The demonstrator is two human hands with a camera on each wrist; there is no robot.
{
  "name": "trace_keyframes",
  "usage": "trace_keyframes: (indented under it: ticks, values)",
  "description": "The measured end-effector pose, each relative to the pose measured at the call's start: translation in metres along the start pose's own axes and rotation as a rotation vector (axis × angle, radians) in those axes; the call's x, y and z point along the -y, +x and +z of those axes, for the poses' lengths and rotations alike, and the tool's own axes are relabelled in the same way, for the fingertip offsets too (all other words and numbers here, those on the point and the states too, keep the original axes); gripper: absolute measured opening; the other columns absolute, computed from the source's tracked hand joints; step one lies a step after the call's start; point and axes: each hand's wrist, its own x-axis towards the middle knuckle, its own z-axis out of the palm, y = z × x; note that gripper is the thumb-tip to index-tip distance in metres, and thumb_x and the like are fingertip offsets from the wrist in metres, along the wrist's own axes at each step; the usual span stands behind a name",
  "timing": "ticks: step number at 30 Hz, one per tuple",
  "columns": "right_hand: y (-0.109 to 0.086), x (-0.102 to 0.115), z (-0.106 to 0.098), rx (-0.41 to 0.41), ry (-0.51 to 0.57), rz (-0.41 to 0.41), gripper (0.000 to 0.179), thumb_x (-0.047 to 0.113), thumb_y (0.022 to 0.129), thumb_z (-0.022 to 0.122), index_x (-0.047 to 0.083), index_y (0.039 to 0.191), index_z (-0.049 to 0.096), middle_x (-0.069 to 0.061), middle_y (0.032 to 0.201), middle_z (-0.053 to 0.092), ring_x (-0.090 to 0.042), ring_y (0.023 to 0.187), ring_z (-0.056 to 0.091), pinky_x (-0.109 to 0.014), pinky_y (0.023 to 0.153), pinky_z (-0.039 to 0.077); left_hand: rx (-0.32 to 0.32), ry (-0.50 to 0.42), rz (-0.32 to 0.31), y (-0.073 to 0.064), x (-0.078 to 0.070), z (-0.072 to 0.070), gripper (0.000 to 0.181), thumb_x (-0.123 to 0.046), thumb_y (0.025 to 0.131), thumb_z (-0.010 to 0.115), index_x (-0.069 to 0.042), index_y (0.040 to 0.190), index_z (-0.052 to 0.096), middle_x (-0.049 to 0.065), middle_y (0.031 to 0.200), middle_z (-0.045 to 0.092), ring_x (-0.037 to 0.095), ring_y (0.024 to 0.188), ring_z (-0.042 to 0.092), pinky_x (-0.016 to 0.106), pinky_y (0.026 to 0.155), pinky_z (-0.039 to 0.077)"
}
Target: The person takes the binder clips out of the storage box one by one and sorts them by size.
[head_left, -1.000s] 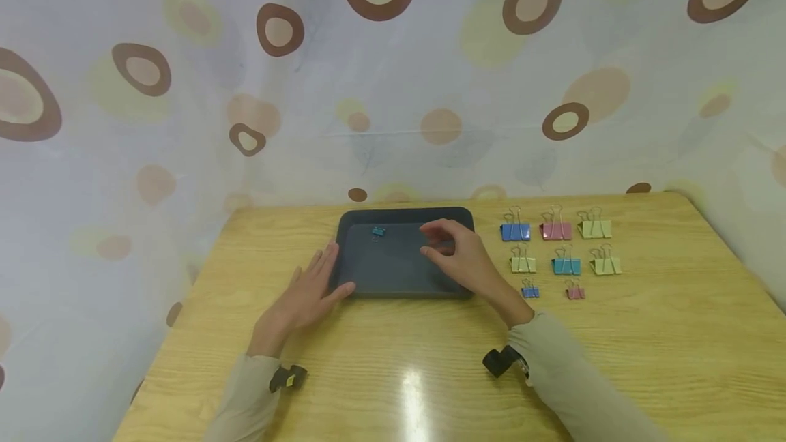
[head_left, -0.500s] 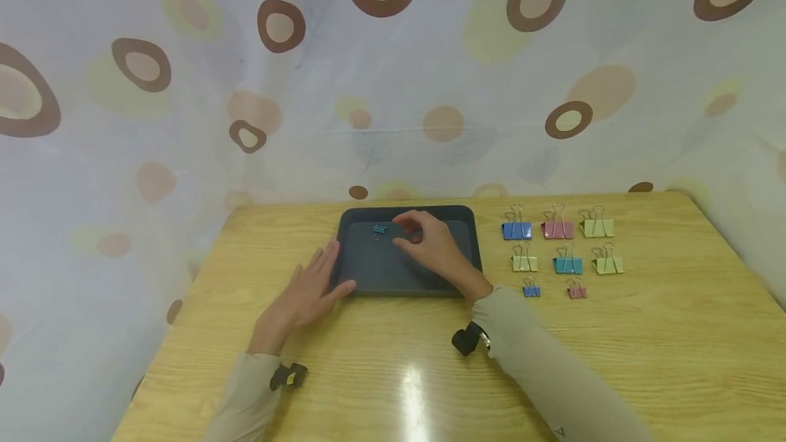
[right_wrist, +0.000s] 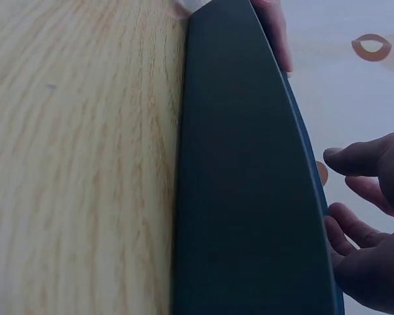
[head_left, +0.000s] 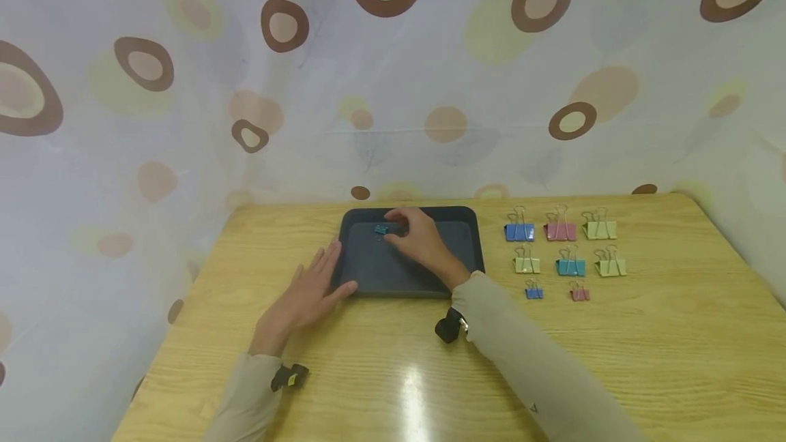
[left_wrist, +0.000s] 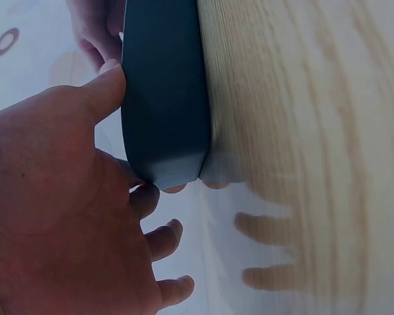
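Note:
A small teal binder clip [head_left: 381,230] lies in the back left part of a dark shallow tray [head_left: 405,292]. My right hand [head_left: 417,237] reaches in over the tray, thumb and index finger curved and spread apart just to the right of that clip. The right wrist view shows a gap between thumb [right_wrist: 345,157] and fingers, the clip hidden there behind the tray wall. At the tray's left front corner rests my left hand [head_left: 307,295]. Its thumb [left_wrist: 108,88] touches the front rim and its extended fingers lie along the left side.
To the tray's right, binder clips stand in three rows: large blue [head_left: 519,232], pink [head_left: 561,231] and yellow [head_left: 600,230] at the back. Medium yellow and teal [head_left: 571,267] ones are in the middle, small blue [head_left: 534,293] and pink [head_left: 579,295] in front. A patterned curtain hangs behind the table.
My right hand has moved left across the tray, from its right side to right beside the small teal binder clip. The left hand has stayed on the tray's corner.

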Motion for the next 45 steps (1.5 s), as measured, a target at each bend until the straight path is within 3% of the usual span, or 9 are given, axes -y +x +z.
trace_keyframes:
  ticks: [10,23,37,45]
  values:
    - [0.018,-0.004,0.02,0.024,-0.038,0.062,0.036,0.003,0.092,0.075,-0.002,0.127,0.067,-0.019,0.128,0.062,-0.035,0.118,0.061,-0.048,0.1,0.05,-0.003,0.003,0.004,-0.001,-0.001,-0.002,0.09,-0.057,0.105,0.046,-0.003,0.165,0.007,0.014,0.172,0.006,0.043,0.155,0.01,0.074,0.115,0.011]
    - [0.027,-0.012,0.035,-0.049,-0.108,0.064,0.026,0.003,0.09,0.078,0.001,0.115,0.074,-0.014,0.116,0.073,-0.031,0.111,0.067,-0.044,0.099,0.052,0.012,0.016,-0.003,0.003,0.003,0.001,0.09,-0.061,0.105,0.042,-0.008,0.166,0.004,0.006,0.172,0.001,0.038,0.157,0.007,0.071,0.118,0.009]
    - [0.02,-0.013,0.032,0.006,-0.127,0.066,0.012,0.001,0.094,0.071,0.005,0.104,0.077,-0.011,0.107,0.074,-0.029,0.103,0.068,-0.044,0.091,0.054,0.003,-0.004,-0.002,0.0,-0.003,0.0,0.089,-0.057,0.105,0.046,-0.003,0.165,0.007,0.011,0.172,0.005,0.042,0.155,0.011,0.074,0.116,0.011]
    - [0.017,-0.017,0.02,-0.001,-0.034,-0.006,0.013,-0.001,0.094,0.07,0.005,0.102,0.077,-0.01,0.102,0.075,-0.026,0.094,0.071,-0.042,0.085,0.058,0.002,-0.004,-0.005,-0.001,-0.004,-0.002,0.088,-0.055,0.106,0.047,-0.003,0.165,0.006,0.011,0.172,0.004,0.041,0.155,0.01,0.073,0.116,0.011]
